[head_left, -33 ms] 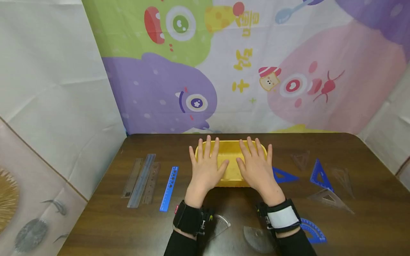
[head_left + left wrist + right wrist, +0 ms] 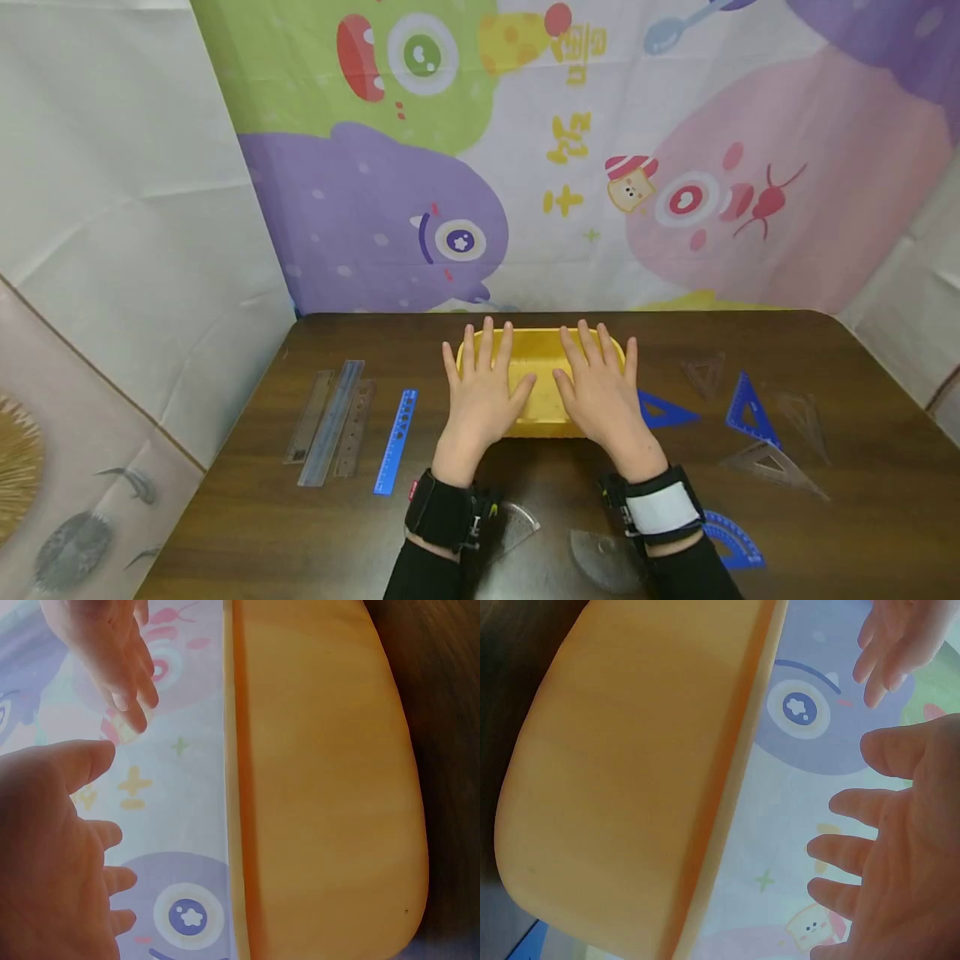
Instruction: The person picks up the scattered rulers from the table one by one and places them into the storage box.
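A yellow rectangular tub (image 2: 545, 428) stands at the middle of the brown table. Above its left part my left hand (image 2: 482, 392) is held with fingers straight and spread. My right hand (image 2: 603, 396) hovers the same way over the right part, the two thumbs pointing toward each other. Both wrist views show a gap between the hands and the tub's rim (image 2: 234, 750), and nothing lies in either palm. Through the gap between the hands the tub's inside looks bare; the rest of its floor is hidden behind them.
Left of the tub lie a blue ruler (image 2: 396, 442) and several clear rulers (image 2: 332, 423). On the right are blue set squares (image 2: 750, 410) and clear ones (image 2: 776, 468). Nearer me lie a blue protractor (image 2: 733, 542) and clear protractors (image 2: 604, 560), partly under my forearms.
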A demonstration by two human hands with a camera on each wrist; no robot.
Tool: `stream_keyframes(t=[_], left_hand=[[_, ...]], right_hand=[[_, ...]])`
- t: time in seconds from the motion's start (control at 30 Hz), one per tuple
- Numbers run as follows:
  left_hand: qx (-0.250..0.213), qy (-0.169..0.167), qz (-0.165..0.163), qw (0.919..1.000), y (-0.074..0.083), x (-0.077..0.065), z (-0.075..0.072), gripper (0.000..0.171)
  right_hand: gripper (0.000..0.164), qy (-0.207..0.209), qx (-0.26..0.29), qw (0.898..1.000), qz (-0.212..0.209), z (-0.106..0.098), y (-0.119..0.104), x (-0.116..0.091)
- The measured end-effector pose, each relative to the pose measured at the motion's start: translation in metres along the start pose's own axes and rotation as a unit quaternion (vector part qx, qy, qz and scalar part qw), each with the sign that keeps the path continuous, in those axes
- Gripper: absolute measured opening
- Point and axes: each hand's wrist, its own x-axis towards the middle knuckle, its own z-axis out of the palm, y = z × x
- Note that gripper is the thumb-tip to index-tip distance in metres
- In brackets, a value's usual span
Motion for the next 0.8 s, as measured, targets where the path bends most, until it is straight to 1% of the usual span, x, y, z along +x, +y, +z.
stream_keyframes(t=[0.2,0.3,0.37,0.43,0.5,0.57,0.63,0.67,0.73,0.8], left_hand=[[-0.006,-0.005,-0.001,1.0,-0.001,0.0,0.001,0.069],[-0.007,-0.005,-0.009,0.9999,-0.004,0.001,0.001,0.071],[-0.01,-0.001,-0.024,0.9997,-0.006,0.002,0.0,0.073],[-0.022,0.006,-0.049,0.9986,-0.01,0.002,-0.001,0.073],[-0.042,0.017,-0.077,0.996,-0.014,0.002,-0.002,0.071],[-0.058,0.03,-0.101,0.9928,-0.018,0.002,-0.003,0.067],[-0.057,0.039,-0.118,0.9906,-0.022,0.001,-0.003,0.061],[-0.05,0.041,-0.124,0.9902,-0.024,0.001,-0.002,0.059],[-0.033,0.042,-0.133,0.9897,-0.027,0.0,-0.002,0.051],[-0.021,0.044,-0.14,0.989,-0.03,0.0,-0.001,0.043]], right_hand=[[0.057,-0.013,0.002,1.0,0.001,0.0,0.002,0.0],[0.056,-0.006,0.022,1.0,0.005,-0.004,0.006,0.001],[0.053,0.01,0.044,0.999,0.014,-0.009,0.012,0.002],[0.051,0.03,0.072,0.997,0.026,-0.014,0.02,0.002],[0.048,0.055,0.098,0.993,0.038,-0.02,0.03,0.001],[0.046,0.066,0.114,0.99,0.057,-0.024,0.041,0.0],[0.047,0.053,0.13,0.986,0.089,-0.029,0.052,-0.003],[0.048,0.036,0.137,0.984,0.108,-0.031,0.058,-0.005],[0.05,-0.02,0.138,0.979,0.147,-0.034,0.068,-0.009],[0.051,-0.089,0.131,0.972,0.175,-0.035,0.076,-0.012]])
